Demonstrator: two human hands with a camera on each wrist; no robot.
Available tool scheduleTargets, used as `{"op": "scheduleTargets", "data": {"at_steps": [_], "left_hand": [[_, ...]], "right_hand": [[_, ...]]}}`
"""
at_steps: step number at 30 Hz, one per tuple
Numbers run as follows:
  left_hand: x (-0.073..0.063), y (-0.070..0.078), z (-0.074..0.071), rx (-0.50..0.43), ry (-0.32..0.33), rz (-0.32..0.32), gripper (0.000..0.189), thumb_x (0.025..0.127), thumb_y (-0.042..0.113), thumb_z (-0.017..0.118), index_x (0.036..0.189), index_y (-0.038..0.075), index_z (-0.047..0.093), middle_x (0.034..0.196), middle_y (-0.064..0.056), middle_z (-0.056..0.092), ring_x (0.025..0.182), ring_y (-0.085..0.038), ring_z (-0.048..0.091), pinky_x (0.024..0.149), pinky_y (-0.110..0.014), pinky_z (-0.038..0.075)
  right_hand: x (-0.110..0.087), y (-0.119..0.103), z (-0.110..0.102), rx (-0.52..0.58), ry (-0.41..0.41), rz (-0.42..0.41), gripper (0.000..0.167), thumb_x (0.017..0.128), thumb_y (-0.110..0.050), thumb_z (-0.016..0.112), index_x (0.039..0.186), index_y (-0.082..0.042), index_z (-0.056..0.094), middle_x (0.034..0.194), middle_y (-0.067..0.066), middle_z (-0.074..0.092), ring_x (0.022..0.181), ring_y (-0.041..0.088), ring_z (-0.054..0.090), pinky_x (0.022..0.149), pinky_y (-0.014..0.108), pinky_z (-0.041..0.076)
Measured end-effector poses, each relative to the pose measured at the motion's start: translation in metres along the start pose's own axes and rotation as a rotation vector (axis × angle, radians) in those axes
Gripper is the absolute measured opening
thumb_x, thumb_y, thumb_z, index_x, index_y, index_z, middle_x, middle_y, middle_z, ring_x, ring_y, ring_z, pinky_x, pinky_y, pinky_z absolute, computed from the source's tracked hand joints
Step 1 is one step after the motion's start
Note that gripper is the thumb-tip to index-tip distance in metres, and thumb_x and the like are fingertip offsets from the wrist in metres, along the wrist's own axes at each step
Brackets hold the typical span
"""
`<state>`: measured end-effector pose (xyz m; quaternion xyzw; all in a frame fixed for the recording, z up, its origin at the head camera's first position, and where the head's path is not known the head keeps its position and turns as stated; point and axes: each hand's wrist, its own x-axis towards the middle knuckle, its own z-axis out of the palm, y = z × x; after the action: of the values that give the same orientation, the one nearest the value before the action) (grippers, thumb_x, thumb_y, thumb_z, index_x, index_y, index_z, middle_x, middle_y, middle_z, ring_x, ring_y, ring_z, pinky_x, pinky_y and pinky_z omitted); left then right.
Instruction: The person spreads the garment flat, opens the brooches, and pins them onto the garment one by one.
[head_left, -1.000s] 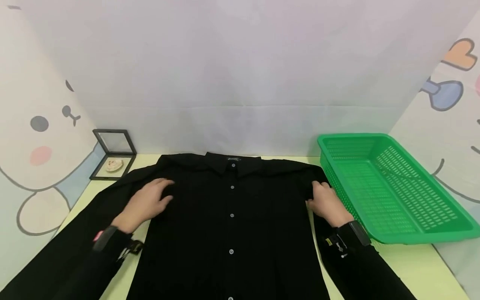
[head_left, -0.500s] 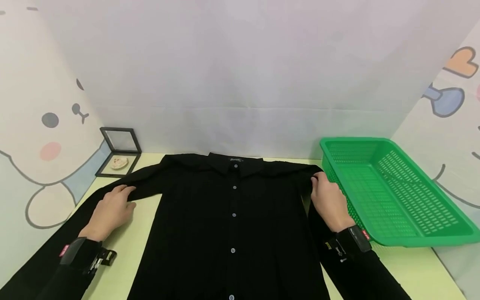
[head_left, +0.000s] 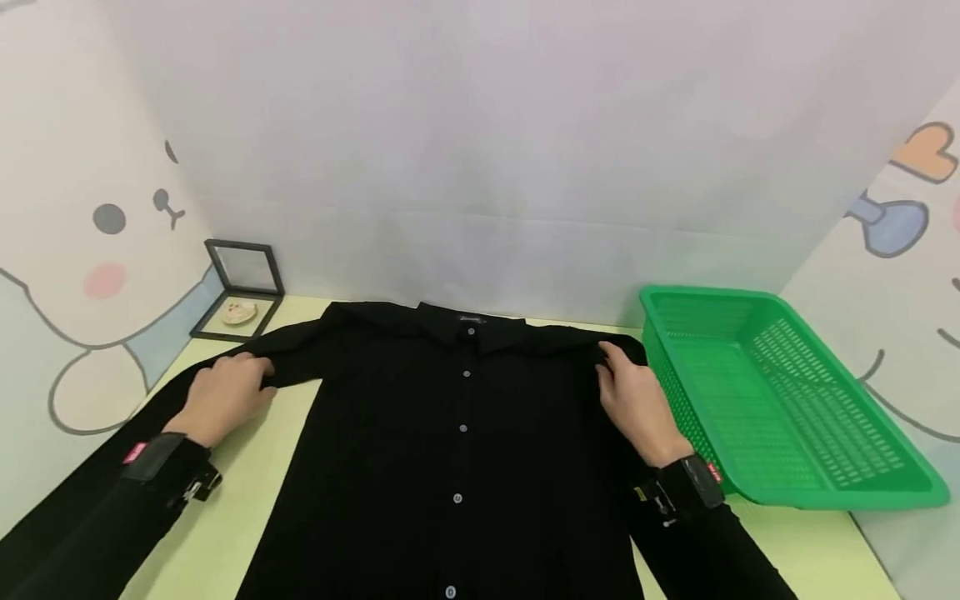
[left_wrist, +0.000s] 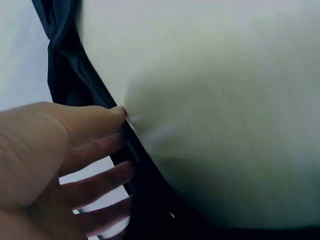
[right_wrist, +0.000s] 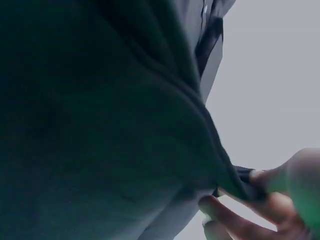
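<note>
Black shirt [head_left: 390, 433], green basket [head_left: 757, 392], pale yellow table [head_left: 262, 475]

We cannot read any text. The collar label [head_left: 471, 319] of the black button-up shirt [head_left: 397, 425] and the red tags [head_left: 135, 452] on the two wristbands [head_left: 156, 457] are too small for us to make out.

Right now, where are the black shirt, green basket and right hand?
Black shirt [head_left: 420, 433], head view: front of the body.
Green basket [head_left: 757, 408], head view: inside floor.
Right hand [head_left: 637, 404], head view: back of the hand.
</note>
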<state>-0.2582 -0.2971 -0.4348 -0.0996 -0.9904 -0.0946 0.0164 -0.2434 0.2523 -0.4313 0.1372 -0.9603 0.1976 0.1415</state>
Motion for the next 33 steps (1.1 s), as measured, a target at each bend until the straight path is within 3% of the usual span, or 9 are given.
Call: {"op": "scheduleTargets", "data": {"at_steps": [3,6,9,13,20,24,27,30,33], "left_hand": [[0.011,0.009,0.002,-0.007,-0.008,0.04,0.024,0.093,0.011,0.072,0.108,-0.007,0.072,0.102,-0.029,0.067,0.089,-0.05,0.064,0.07,-0.062,0.05],[0.015,0.016,0.005,-0.026,0.012,0.041,0.011,0.095,0.009,0.069,0.095,0.0,0.075,0.09,-0.021,0.067,0.079,-0.042,0.063,0.068,-0.057,0.046],[0.014,0.02,0.004,-0.032,0.071,0.03,0.02,0.098,0.005,0.063,0.08,0.007,0.072,0.076,-0.012,0.064,0.067,-0.03,0.058,0.063,-0.049,0.04],[0.015,0.027,-0.006,-0.084,0.167,0.011,0.02,0.1,0.007,0.057,0.085,0.003,0.07,0.074,-0.012,0.066,0.061,-0.024,0.056,0.057,-0.042,0.04],[0.022,0.067,-0.018,-0.245,0.264,0.009,0.017,0.104,0.014,0.057,0.107,0.003,0.069,0.085,-0.014,0.07,0.059,-0.018,0.054,0.054,-0.032,0.04],[0.023,0.092,-0.006,-0.266,0.086,0.098,0.019,0.104,0.017,0.061,0.116,0.004,0.068,0.1,-0.016,0.071,0.066,-0.019,0.059,0.06,-0.037,0.047],[0.02,0.102,0.004,-0.225,-0.133,0.162,0.038,0.104,0.024,0.064,0.134,0.0,0.061,0.129,-0.023,0.065,0.103,-0.039,0.068,0.087,-0.053,0.055],[0.017,0.105,0.01,-0.162,-0.255,0.215,0.057,0.103,0.029,0.064,0.148,-0.002,0.05,0.154,-0.028,0.047,0.141,-0.055,0.042,0.112,-0.07,0.035],[0.02,0.107,0.011,-0.138,-0.275,0.235,0.059,0.104,0.031,0.063,0.152,0.0,0.048,0.162,-0.028,0.036,0.149,-0.059,0.022,0.117,-0.076,0.02]], "right_hand": [[-0.002,-0.004,0.005,0.028,-0.141,-0.018,0.043,0.108,-0.004,0.048,0.151,0.0,0.046,0.073,0.007,0.059,0.046,0.01,0.031,0.049,0.028,0.026],[-0.003,-0.007,0.013,0.015,-0.242,-0.054,0.041,0.106,-0.004,0.052,0.147,0.001,0.05,0.081,0.008,0.064,0.054,0.013,0.048,0.053,0.029,0.039],[-0.003,-0.008,0.022,0.005,-0.272,-0.104,0.036,0.106,-0.006,0.055,0.141,0.002,0.057,0.116,0.018,0.071,0.097,0.028,0.07,0.084,0.036,0.056],[-0.002,-0.011,0.026,0.046,-0.257,-0.118,0.034,0.107,-0.006,0.054,0.139,0.003,0.06,0.149,0.025,0.054,0.142,0.045,0.047,0.119,0.051,0.04],[0.008,-0.02,0.028,0.121,-0.322,-0.082,0.04,0.109,-0.008,0.05,0.148,0.002,0.051,0.155,0.026,0.048,0.148,0.051,0.034,0.12,0.054,0.038],[0.013,-0.025,0.032,0.133,-0.476,-0.028,0.051,0.109,-0.019,0.054,0.154,0.001,0.042,0.161,0.025,0.04,0.152,0.053,0.024,0.123,0.059,0.03],[0.015,-0.029,0.035,0.127,-0.564,0.006,0.061,0.107,-0.028,0.058,0.158,-0.001,0.037,0.165,0.024,0.032,0.155,0.053,0.014,0.124,0.064,0.023],[0.015,-0.031,0.036,0.111,-0.554,0.009,0.064,0.106,-0.033,0.059,0.158,-0.003,0.038,0.167,0.022,0.028,0.156,0.052,0.009,0.124,0.067,0.017],[0.017,-0.032,0.037,0.107,-0.528,0.017,0.066,0.106,-0.038,0.059,0.159,-0.006,0.038,0.168,0.02,0.027,0.156,0.051,0.008,0.124,0.068,0.014]]}}
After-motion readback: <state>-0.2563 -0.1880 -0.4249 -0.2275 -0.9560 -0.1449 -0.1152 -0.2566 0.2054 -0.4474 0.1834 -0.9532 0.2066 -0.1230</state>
